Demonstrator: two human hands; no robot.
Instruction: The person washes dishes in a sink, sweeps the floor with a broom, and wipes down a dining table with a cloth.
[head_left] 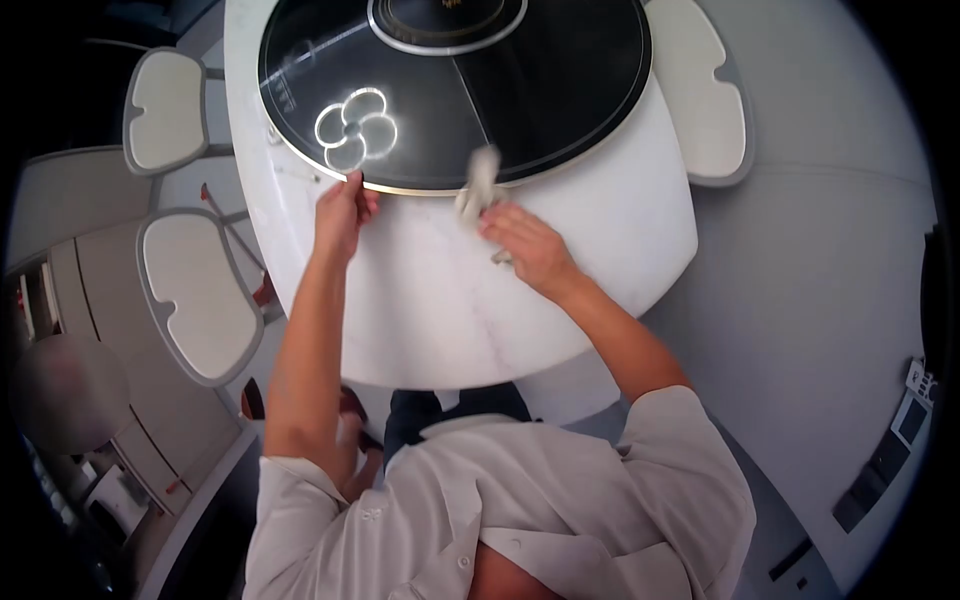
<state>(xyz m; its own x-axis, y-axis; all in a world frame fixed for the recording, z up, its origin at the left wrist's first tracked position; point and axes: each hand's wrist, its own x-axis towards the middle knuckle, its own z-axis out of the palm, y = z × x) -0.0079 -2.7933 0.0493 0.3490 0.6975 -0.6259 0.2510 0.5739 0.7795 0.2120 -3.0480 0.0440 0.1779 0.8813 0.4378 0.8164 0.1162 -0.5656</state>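
Observation:
My left hand (344, 212) is closed at the rim of a round black glass turntable (560, 90), its fingertips on the gold edge. The turntable lies on a white marble-look table (450, 300). In my right hand (527, 240) is a pale cloth (480, 190), blurred by motion, near the turntable's front edge, with a bit of it showing below the fingers. A flower-shaped light reflection shows on the glass at the left.
Pale chairs stand at the left (168, 110), lower left (200, 298) and right (705, 95) of the table. Another person's leg and foot show below the table, beside my left arm. Wall-mounted devices (910, 415) are at the far right.

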